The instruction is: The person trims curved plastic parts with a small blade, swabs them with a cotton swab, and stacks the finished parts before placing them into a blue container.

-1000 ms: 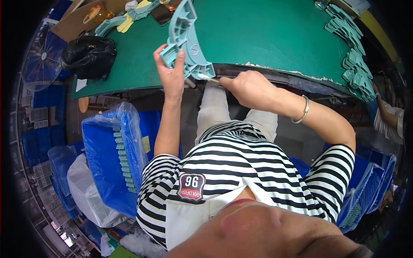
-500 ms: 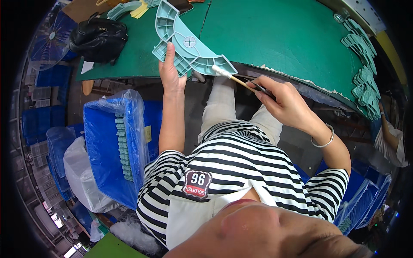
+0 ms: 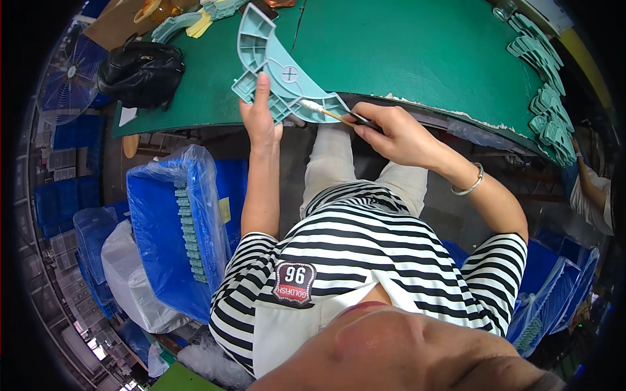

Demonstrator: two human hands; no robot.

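A curved light-teal plastic part (image 3: 279,62), with ribbed compartments and a round boss marked with a cross, is held up over the near table edge. My left hand (image 3: 261,117) is closed around its lower left corner, thumb on top. In my right hand (image 3: 399,135), a thin wooden stick with a white cotton tip, a large swab (image 3: 314,106), is pinched. The swab's tip lies over the ribbed lower right section of the part, seemingly touching it. A slim dark object (image 3: 364,121) also shows between the right fingers; its kind is unclear.
Beyond my hands spreads a green table (image 3: 404,52) with a chipped near edge. Similar teal parts (image 3: 551,117) are piled along its right end. A black bag (image 3: 142,73) sits at the left. Below it stands a plastic-lined blue crate (image 3: 153,228) containing a row of teal parts.
My right hand has moved left, carrying the swab's tip from the part's right end farther in along its lower edge. My left hand still holds the part, now tilted slightly differently.
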